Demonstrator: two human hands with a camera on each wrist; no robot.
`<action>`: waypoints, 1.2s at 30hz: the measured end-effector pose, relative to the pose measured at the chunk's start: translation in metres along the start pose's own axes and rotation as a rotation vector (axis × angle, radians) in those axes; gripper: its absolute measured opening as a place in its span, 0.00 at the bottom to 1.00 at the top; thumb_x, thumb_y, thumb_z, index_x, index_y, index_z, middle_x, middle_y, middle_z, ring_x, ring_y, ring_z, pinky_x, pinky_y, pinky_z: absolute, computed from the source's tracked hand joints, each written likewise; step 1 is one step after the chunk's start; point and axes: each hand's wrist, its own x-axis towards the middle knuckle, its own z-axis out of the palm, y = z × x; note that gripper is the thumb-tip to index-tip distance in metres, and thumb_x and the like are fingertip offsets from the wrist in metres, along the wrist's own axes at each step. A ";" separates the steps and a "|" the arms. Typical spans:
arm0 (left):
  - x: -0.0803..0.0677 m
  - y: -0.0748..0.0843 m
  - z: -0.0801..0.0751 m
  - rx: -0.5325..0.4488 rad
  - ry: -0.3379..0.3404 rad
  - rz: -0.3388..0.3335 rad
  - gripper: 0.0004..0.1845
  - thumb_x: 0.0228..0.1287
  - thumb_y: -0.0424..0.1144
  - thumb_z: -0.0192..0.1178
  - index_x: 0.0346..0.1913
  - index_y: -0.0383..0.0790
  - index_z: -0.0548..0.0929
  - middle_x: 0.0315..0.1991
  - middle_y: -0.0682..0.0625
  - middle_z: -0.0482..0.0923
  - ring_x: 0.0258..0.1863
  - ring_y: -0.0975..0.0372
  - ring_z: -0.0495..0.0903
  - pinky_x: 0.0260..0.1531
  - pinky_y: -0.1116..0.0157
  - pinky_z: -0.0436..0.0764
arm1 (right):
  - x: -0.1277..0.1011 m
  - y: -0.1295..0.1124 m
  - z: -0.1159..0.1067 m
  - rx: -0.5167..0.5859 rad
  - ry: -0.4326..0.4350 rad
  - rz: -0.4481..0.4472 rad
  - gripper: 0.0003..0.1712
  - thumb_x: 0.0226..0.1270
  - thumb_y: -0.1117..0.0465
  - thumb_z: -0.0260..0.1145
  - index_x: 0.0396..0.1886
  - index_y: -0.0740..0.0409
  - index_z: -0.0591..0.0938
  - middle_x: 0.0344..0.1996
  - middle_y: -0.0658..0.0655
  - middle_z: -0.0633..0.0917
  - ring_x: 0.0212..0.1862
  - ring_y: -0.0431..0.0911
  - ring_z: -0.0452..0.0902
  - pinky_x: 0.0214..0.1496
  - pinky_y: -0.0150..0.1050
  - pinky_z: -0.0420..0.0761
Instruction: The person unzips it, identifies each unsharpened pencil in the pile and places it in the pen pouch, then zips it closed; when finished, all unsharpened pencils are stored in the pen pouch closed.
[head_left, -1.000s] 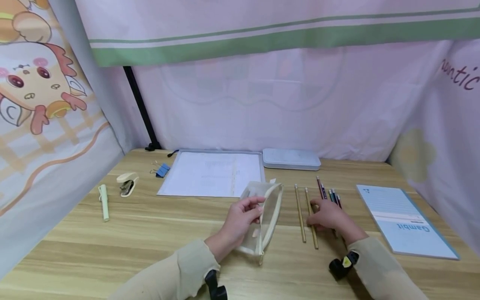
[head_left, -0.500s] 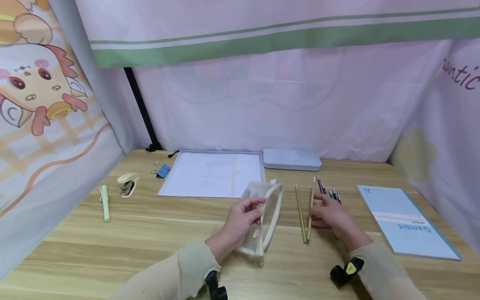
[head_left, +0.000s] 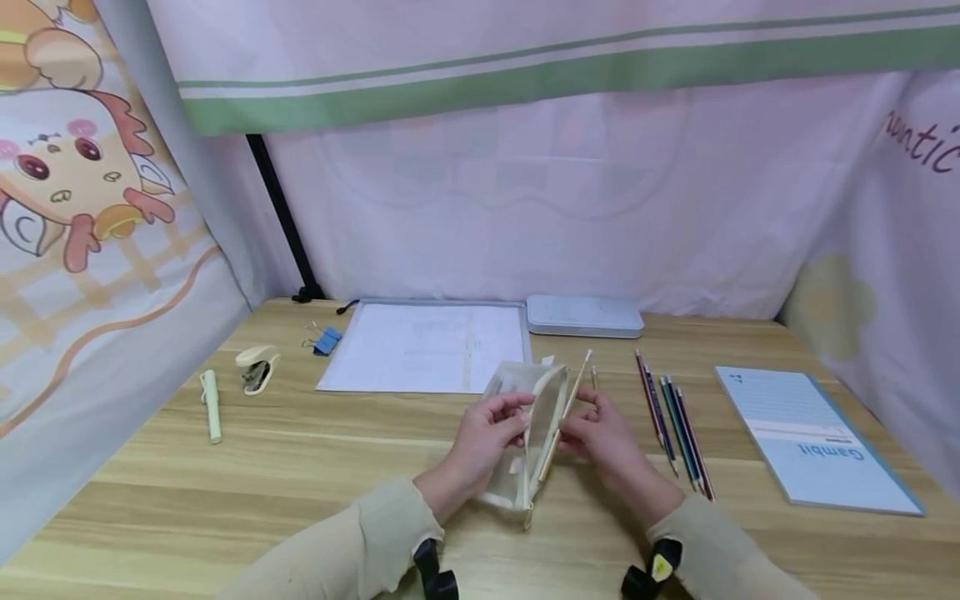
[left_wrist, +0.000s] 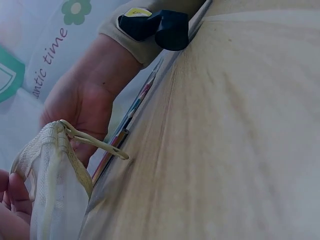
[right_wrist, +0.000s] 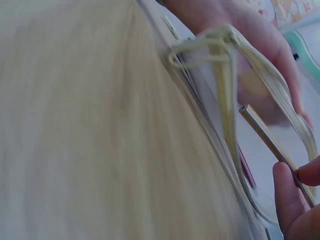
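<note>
Left hand (head_left: 480, 437) pinches mesh pouch (head_left: 543, 418) | right hand (head_left: 603, 437) pinches gold pencil (right_wrist: 264, 132) at pouch's mouth

A small writing place, closed in by curtains (head_left: 480, 200).
The wooden table (head_left: 300, 475) carries pencils (head_left: 681, 433), a notebook (head_left: 817, 442) and a stapler (head_left: 256, 375); one curtain shows a printed cartoon figure (head_left: 78, 167). Whether it belongs to a home or an office, I cannot tell.

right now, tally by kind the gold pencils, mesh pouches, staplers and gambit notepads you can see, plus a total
Gold pencils: 2, one in the right hand, one mostly hidden by it
Mesh pouch: 1, edge in the left hand
Stapler: 1
Gambit notepad: 1
Total: 5
</note>
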 end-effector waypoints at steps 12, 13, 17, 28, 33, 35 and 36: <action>0.002 0.000 0.008 -0.031 0.001 0.004 0.16 0.57 0.24 0.55 0.51 0.26 0.76 0.27 0.53 0.73 0.26 0.67 0.71 0.26 0.75 0.74 | -0.015 0.012 0.029 0.007 -0.053 0.004 0.29 0.52 0.76 0.56 0.56 0.68 0.62 0.28 0.55 0.81 0.24 0.41 0.78 0.27 0.34 0.80; 0.002 0.000 0.009 -0.035 -0.001 0.005 0.16 0.57 0.23 0.55 0.51 0.25 0.76 0.27 0.53 0.73 0.25 0.67 0.71 0.26 0.75 0.74 | -0.016 0.013 0.030 -0.003 -0.059 0.006 0.28 0.52 0.75 0.56 0.56 0.68 0.63 0.28 0.55 0.81 0.25 0.41 0.78 0.27 0.34 0.80; 0.001 -0.002 0.010 -0.052 -0.014 0.006 0.17 0.57 0.23 0.55 0.51 0.24 0.75 0.26 0.53 0.72 0.25 0.67 0.71 0.25 0.75 0.74 | -0.017 0.016 0.030 -0.041 -0.059 0.006 0.26 0.53 0.74 0.55 0.55 0.70 0.65 0.28 0.55 0.82 0.26 0.41 0.77 0.28 0.33 0.78; -0.001 -0.001 0.005 -0.010 -0.003 0.008 0.17 0.57 0.23 0.55 0.51 0.25 0.76 0.28 0.53 0.73 0.26 0.67 0.71 0.26 0.74 0.75 | -0.006 0.001 -0.008 -0.151 0.014 0.014 0.28 0.54 0.73 0.60 0.57 0.71 0.67 0.37 0.61 0.80 0.31 0.43 0.79 0.39 0.36 0.81; -0.004 0.001 -0.001 -0.013 0.005 0.009 0.17 0.58 0.23 0.55 0.52 0.23 0.75 0.27 0.52 0.73 0.26 0.67 0.72 0.25 0.75 0.75 | 0.000 -0.007 -0.036 -0.348 0.024 -0.036 0.26 0.56 0.70 0.61 0.56 0.71 0.69 0.39 0.60 0.76 0.34 0.43 0.76 0.40 0.35 0.80; -0.004 0.002 -0.003 -0.009 0.008 0.009 0.17 0.58 0.23 0.55 0.52 0.22 0.74 0.28 0.52 0.73 0.26 0.67 0.72 0.25 0.75 0.75 | 0.003 -0.007 -0.045 -0.431 0.020 -0.046 0.26 0.58 0.67 0.63 0.56 0.70 0.69 0.40 0.60 0.75 0.36 0.44 0.75 0.39 0.36 0.80; -0.005 0.003 -0.003 -0.009 0.010 0.008 0.18 0.58 0.23 0.55 0.52 0.22 0.74 0.28 0.52 0.73 0.25 0.67 0.72 0.25 0.75 0.75 | 0.004 -0.007 -0.048 -0.464 0.010 -0.052 0.27 0.58 0.66 0.63 0.57 0.70 0.69 0.40 0.61 0.75 0.36 0.45 0.75 0.39 0.36 0.81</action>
